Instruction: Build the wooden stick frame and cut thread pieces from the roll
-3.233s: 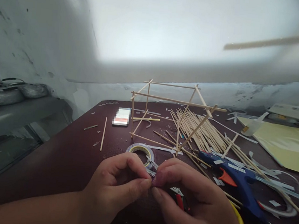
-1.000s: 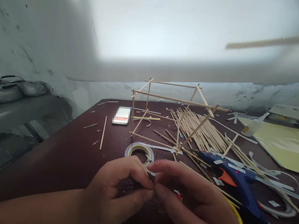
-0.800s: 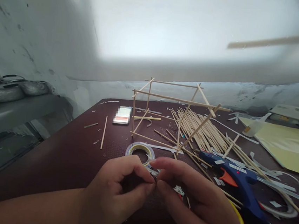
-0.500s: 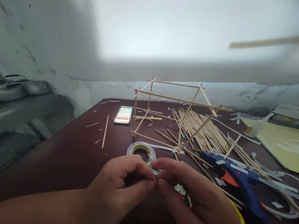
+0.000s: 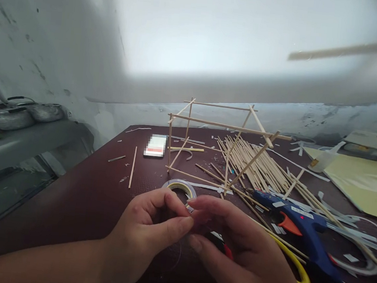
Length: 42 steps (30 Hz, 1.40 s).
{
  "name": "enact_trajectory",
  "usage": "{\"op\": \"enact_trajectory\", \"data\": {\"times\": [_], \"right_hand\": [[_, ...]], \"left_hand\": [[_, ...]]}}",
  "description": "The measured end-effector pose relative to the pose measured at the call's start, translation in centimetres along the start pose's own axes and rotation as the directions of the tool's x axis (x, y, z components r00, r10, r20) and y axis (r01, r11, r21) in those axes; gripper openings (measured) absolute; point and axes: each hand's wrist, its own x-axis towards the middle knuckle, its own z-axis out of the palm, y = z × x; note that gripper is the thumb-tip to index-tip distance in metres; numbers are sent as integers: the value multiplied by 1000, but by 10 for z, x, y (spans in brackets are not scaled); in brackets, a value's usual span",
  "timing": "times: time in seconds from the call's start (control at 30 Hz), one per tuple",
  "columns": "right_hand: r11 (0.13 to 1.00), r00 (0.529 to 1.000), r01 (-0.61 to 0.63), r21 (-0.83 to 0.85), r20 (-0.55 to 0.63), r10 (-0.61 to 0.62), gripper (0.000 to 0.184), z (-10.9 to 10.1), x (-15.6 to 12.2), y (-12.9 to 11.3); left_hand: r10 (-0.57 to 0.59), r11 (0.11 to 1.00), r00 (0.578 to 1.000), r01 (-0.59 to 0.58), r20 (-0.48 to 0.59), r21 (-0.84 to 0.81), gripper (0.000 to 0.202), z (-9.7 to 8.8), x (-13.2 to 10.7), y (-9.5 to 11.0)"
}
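Note:
My left hand (image 5: 153,231) is closed in a pinch, thumb pressed to the forefinger. Whatever lies between those fingertips is too small or hidden to make out. A faint thin strand hangs below them. My right hand (image 5: 245,249) meets the left at the fingertips, its thumb apart from its curled forefinger. Just behind the hands lies a roll of tape (image 5: 180,185), partly covered by them. Beyond it stands a box-shaped frame of wooden sticks (image 5: 223,123). Part of a red-and-white tool (image 5: 227,250) shows beneath my right hand.
A blue glue gun (image 5: 313,233) with an orange trigger lies at right, beside a yellow handle (image 5: 299,268). Behind it are a pile of wooden sticks (image 5: 256,166), a small bottle (image 5: 325,158) and yellow paper (image 5: 364,185). A blurred phone-like object (image 5: 155,146) and a loose stick (image 5: 133,167) lie at left.
My right thumb has moved down and away from my left fingertips, opening a gap. Both hands have shifted slightly left. The stick frame has not moved on the table.

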Motion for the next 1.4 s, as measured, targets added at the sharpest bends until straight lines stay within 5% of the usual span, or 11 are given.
{"op": "enact_trajectory", "data": {"times": [0.13, 0.4, 1.0, 1.27, 1.4], "right_hand": [[1000, 999, 5, 20, -43, -4, 31, -1, -1, 0], [979, 974, 61, -194, -203, -100, 32, -2, -5, -2], [980, 966, 78, -184, -230, -120, 26, -3, -6, -5], [988, 983, 114, -101, -135, -127, 33, -7, 2, 1], [996, 996, 79, -37, -44, -81, 40, -8, 12, -1]], "left_hand": [[38, 992, 999, -38, -6, 119, 18, 0, 0, -2], [72, 951, 996, -52, -53, 304, 19, -3, -3, 0], [70, 902, 996, -85, 50, 423, 17, -2, -1, 4], [268, 912, 962, -271, 53, 309, 8, -3, 3, 16], [232, 967, 973, -228, -23, 116, 8, 0, 6, 31]]}}
